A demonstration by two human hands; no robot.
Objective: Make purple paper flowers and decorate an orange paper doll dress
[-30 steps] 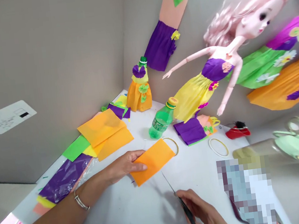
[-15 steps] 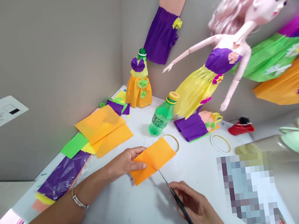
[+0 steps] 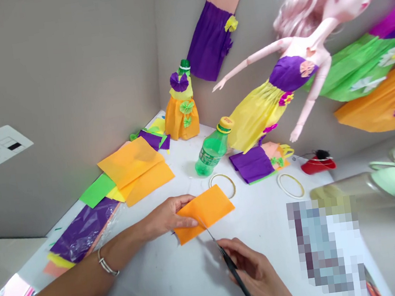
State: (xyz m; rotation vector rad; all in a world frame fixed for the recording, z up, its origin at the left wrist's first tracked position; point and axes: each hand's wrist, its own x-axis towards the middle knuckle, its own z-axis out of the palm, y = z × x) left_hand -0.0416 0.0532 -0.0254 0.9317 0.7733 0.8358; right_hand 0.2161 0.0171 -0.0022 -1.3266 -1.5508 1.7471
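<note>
A folded-looking orange paper piece (image 3: 210, 206) is pinched between the thumb and fingers of my left hand (image 3: 171, 214), held above the white table. My right hand (image 3: 247, 269) grips black-handled scissors (image 3: 233, 267). Their thin metal blades reach the lower edge of the orange paper, just right of my left thumb. How deep the blades sit in the paper is hard to make out. Just behind the paper lies a gold-and-white ring (image 3: 223, 185), and beyond it stands a green bottle (image 3: 212, 151) with a yellow cap.
Orange sheets (image 3: 133, 168) and a plastic-wrapped purple pack (image 3: 83, 229) lie at left. A bottle in a paper dress (image 3: 182, 111), a doll (image 3: 292, 74) and a folded purple piece (image 3: 252, 164) are at the back. To the right are another ring (image 3: 290, 186) and a tumbler (image 3: 354, 191).
The scissors and my right hand have shifted slightly left and up, bringing the blades nearer my left thumb along the paper. The whole view has moved a little.
</note>
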